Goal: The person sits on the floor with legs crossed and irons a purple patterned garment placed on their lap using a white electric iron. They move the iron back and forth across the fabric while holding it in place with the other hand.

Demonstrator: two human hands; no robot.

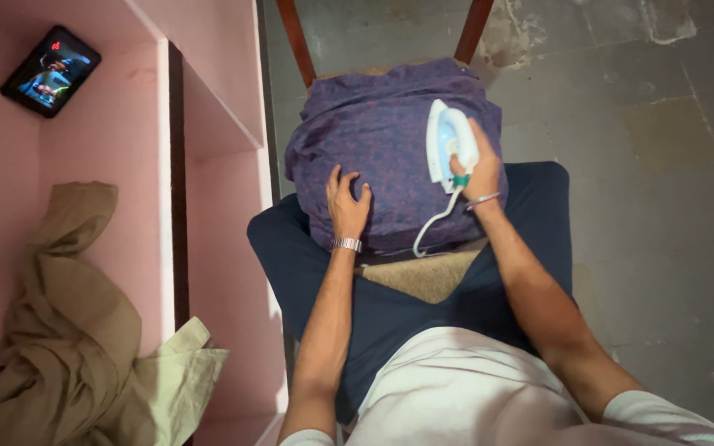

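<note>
The right hand (479,172) grips the white-and-blue plastic iron (446,142) on the crumpled purple patterned cloth (390,140). The left hand (347,202) lies open and flat, pressing the cloth down. Best to slide slowly — fingers well away from the hot iron.

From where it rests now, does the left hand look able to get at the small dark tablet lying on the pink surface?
Probably not without leaning: the left hand lies flat on the purple patterned cloth, while the small dark tablet sits far off on the pink surface, beyond a raised pink partition.
</note>
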